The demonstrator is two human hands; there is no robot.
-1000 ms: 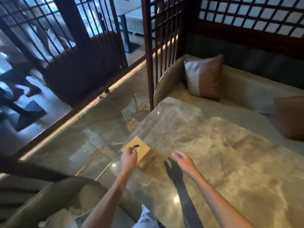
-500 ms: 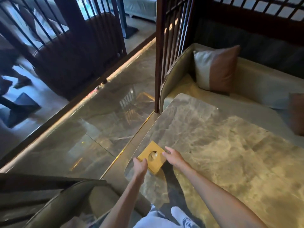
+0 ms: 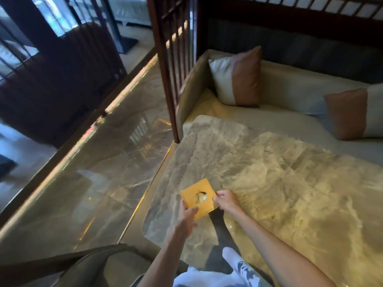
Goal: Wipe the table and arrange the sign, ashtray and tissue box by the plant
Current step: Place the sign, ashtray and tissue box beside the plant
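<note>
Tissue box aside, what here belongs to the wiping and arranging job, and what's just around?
Job: tissue box, held by left hand and right hand; marble table.
Around: two cushions, sofa, wooden screen.

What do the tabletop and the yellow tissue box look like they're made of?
Table: polished marble or a marble-look slab, judging by its grey-beige veining and glossy reflections. Tissue box: a smooth gold-yellow cover with crisp edges, possibly metal or lacquered board; which one cannot be told.
</note>
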